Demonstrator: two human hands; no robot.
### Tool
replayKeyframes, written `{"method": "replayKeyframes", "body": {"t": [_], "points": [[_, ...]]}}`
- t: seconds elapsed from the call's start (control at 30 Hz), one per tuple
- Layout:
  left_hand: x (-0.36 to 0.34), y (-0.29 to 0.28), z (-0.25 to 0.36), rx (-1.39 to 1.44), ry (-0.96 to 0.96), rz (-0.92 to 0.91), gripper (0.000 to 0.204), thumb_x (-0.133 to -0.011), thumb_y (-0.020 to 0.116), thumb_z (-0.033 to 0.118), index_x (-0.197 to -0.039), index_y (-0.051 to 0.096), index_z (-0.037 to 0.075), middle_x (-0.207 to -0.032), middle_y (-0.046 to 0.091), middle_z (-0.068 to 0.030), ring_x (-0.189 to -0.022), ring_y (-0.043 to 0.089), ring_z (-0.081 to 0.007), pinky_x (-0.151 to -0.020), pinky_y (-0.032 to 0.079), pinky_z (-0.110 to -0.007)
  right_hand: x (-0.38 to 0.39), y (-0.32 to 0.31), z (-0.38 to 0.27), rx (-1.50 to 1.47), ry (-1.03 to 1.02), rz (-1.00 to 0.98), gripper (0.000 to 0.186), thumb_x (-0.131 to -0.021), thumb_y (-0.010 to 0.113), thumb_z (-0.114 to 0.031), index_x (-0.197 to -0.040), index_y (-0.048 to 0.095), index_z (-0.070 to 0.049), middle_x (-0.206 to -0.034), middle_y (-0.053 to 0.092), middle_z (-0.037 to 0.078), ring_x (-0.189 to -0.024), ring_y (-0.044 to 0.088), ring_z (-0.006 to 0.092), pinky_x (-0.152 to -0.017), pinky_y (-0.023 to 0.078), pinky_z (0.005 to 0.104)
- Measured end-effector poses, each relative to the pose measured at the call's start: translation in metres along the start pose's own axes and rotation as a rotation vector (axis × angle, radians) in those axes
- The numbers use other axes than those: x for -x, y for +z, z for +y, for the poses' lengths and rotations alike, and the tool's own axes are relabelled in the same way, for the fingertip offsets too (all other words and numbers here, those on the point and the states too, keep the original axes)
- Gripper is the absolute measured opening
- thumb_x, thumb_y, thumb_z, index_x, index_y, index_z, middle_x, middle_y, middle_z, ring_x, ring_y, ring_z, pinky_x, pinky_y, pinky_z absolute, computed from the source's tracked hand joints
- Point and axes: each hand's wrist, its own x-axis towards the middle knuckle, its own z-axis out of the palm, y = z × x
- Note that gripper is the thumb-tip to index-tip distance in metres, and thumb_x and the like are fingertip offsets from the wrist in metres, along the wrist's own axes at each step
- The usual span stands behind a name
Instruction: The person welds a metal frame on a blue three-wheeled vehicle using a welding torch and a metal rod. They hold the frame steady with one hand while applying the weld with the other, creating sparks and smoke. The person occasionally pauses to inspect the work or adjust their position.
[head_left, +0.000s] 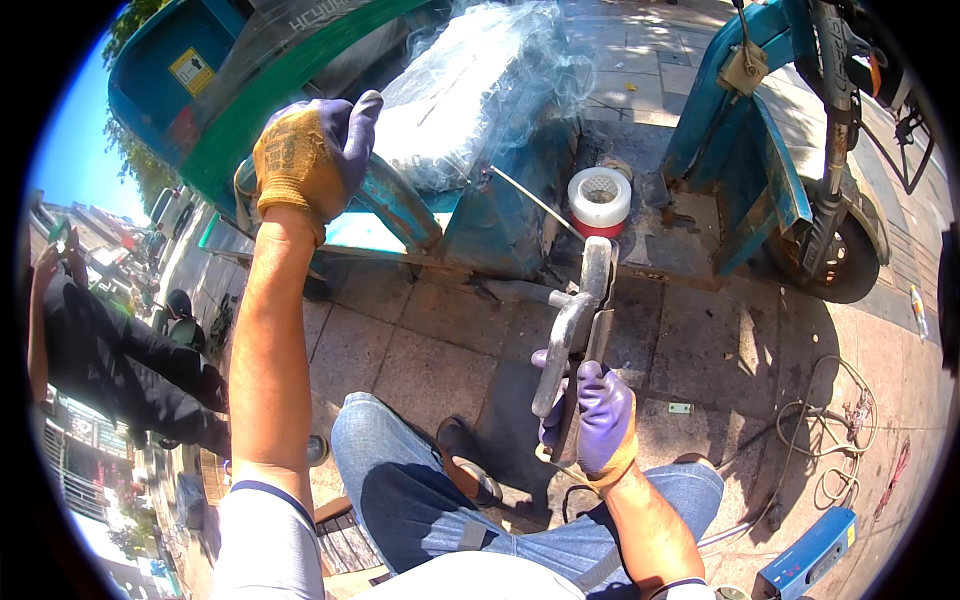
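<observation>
My left hand (308,155), in a mustard glove with purple fingers, is raised at the upper left. It is closed beside a teal metal tube (398,205) of a three-wheeled vehicle; its fingers are mostly hidden, so I cannot tell whether it grips the tube. In my right hand (603,420), gloved the same way, is a worn grey welding electrode holder (578,325), with the fingers wrapped round its lower end. A thin welding rod (535,203) sticks out of its jaws up to the left, its tip near the vehicle's teal side panel (500,235).
White plastic-wrapped goods (465,95) lie on the vehicle. A white and red tape roll (600,200) sits on its footboard, left of the front wheel (825,265). A coiled cable (835,430) and a blue box (810,555) are at right. Another person's dark-trousered legs (120,360) are at left.
</observation>
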Motion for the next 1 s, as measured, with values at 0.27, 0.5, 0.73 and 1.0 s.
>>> {"method": "replayKeyframes", "body": {"t": [0.27,0.5,0.73,1.0], "points": [[-0.002,0.003,-0.003,-0.046,0.015,-0.013,0.054,-0.105,0.054,0.05,-0.08,0.078,0.008,-0.08,0.072,-0.0161,-0.082,0.067,-0.0359,-0.079,0.053,-0.05,-0.001,0.002,0.005,-0.015,-0.029,0.006,0.053,-0.112,0.049,-0.044,-0.127,0.07,0.002,-0.069,0.068,0.004,-0.054,0.065,0.0124,-0.051,0.053,0.0255],[-0.003,0.0,-0.001,-0.037,-0.007,-0.038,0.058,-0.106,0.051,0.05,-0.075,0.074,0.007,-0.078,0.071,-0.0174,-0.082,0.067,-0.0374,-0.079,0.052,-0.051,-0.002,0.001,0.008,0.057,-0.037,0.01,0.063,-0.109,0.049,-0.055,-0.127,0.07,0.002,-0.069,0.067,0.004,-0.055,0.064,0.0119,-0.051,0.053,0.0266],[-0.003,0.002,-0.002,-0.001,0.023,0.004,0.059,-0.106,0.051,0.051,-0.075,0.073,0.006,-0.076,0.069,-0.0183,-0.079,0.065,-0.0409,-0.077,0.05,-0.053,0.001,0.009,-0.003,-0.126,-0.259,-0.057,0.048,-0.111,0.051,-0.033,-0.13,0.063,0.01,-0.068,0.066,0.009,-0.051,0.062,0.0154,-0.048,0.052,0.0293],[-0.002,0.004,-0.005,-0.027,0.026,0.007,0.058,-0.106,0.052,0.051,-0.076,0.074,0.007,-0.078,0.07,-0.0177,-0.083,0.066,-0.0395,-0.079,0.05,-0.051,-0.003,0.001,0.003,-0.346,-0.066,-0.071,0.043,-0.108,0.048,-0.023,-0.13,0.063,0.011,-0.069,0.067,0.012,-0.051,0.063,0.0187,-0.047,0.053,0.0308]]}}
